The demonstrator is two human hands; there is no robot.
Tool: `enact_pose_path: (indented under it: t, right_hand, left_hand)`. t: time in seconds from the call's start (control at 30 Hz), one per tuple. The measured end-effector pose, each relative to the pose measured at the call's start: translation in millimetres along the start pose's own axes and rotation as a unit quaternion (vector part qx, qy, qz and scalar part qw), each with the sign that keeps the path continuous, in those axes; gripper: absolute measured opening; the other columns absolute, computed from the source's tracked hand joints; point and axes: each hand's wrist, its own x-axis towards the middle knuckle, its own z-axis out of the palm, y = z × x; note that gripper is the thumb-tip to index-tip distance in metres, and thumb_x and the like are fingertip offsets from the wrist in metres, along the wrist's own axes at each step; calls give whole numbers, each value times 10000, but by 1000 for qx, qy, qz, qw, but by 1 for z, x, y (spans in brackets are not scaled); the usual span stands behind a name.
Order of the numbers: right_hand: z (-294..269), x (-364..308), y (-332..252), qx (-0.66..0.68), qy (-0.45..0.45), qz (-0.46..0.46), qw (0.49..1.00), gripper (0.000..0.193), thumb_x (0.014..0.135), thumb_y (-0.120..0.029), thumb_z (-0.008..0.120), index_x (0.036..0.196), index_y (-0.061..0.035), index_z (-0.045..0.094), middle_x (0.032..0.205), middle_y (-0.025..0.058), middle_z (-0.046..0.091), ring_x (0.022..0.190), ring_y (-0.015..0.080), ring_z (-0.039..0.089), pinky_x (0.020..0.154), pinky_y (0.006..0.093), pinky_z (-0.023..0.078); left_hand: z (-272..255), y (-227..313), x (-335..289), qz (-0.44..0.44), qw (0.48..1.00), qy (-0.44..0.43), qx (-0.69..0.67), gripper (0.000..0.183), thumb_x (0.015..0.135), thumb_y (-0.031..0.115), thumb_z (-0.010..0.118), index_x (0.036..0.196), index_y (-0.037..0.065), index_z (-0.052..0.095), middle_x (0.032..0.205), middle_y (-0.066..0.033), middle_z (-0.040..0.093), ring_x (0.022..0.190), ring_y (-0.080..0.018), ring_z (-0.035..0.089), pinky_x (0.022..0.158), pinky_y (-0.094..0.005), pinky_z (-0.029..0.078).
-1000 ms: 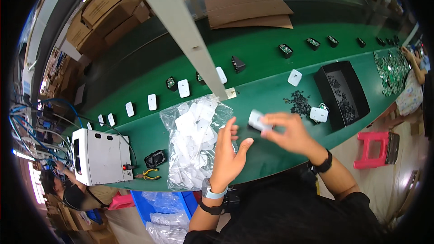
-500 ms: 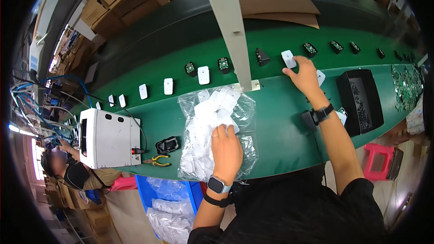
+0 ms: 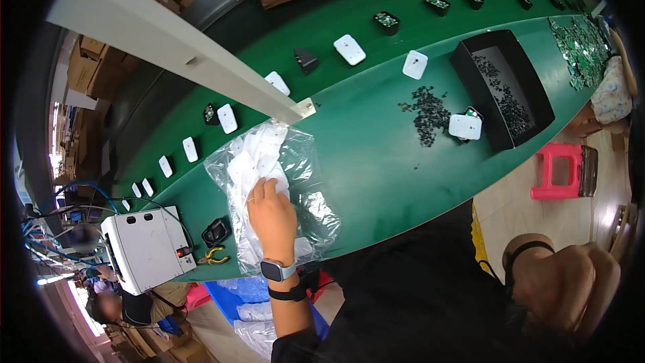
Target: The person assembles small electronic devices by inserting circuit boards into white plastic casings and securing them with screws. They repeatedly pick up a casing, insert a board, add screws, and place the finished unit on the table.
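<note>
My left hand (image 3: 272, 218) rests on a clear plastic bag (image 3: 316, 212) of white plastic covers (image 3: 259, 154). Its fingers are bent and close together over the covers, fingertips against them. My right hand (image 3: 571, 282) is low at the right, close to the camera and away from the bench. Its fingers look curled; whatever they may hold is hidden. A white cover (image 3: 350, 50) lies on the green belt, with another (image 3: 414, 64) near the bench's far edge. Beside the small black parts (image 3: 428, 114), a white cover (image 3: 465, 126) sits by a green circuit board.
A post (image 3: 195, 54) stands at the bench's far edge. A black tray (image 3: 500, 94) holds small black parts. Circuit boards (image 3: 578, 54) are heaped at far right. Pliers (image 3: 213, 255), a black housing (image 3: 216, 232) and a white machine (image 3: 144, 249) stand left. A pink stool (image 3: 557, 171) is at right.
The view has turned, so the bench appears shifted left. My right hand has left the white cover on the belt and drawn back to the lower right. My left hand remains on the bag.
</note>
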Motion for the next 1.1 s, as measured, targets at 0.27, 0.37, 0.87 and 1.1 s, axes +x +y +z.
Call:
enact_pose_path:
  t: [0.27, 0.37, 0.87, 1.1]
  right_hand:
    - [10, 0, 8, -11, 135, 6, 991, 118, 954, -36, 577, 960, 1, 689, 970, 139, 665, 785, 198, 643, 694, 327, 548]
    - [1, 16, 29, -107, 121, -35, 986, 244, 1024, -138, 504, 1072, 26, 678, 1090, 128, 690, 930, 194, 674, 816, 310, 550]
    - [-43, -23, 39, -437, 99, 354, 821, 51, 824, -24, 667, 779, -11, 647, 770, 96, 642, 668, 258, 630, 581, 347, 508]
    - [-99, -135, 84, -662, -6, 455, 596, 117, 783, -46, 725, 886, -18, 677, 851, 93, 630, 843, 294, 626, 727, 391, 539]
  left_hand:
    - [-4, 8, 4, -19, 1000, 6, -1, 231, 868, 33, 626, 1095, -5, 636, 1139, -206, 666, 1065, -396, 618, 929, -471, 467]
    - [-2, 9, 4, -27, 999, 27, 8, 218, 884, 40, 612, 1096, -9, 624, 1086, -207, 677, 1019, -400, 628, 898, -476, 473]
    - [-21, 55, -18, -141, 912, 51, -382, 187, 980, 21, 578, 1163, -20, 566, 979, -191, 708, 880, -259, 706, 705, -405, 585]
    - [-20, 85, -24, -239, 546, -115, -794, 361, 1014, 32, 496, 1372, 62, 458, 1014, -131, 629, 837, -231, 638, 707, -381, 562]
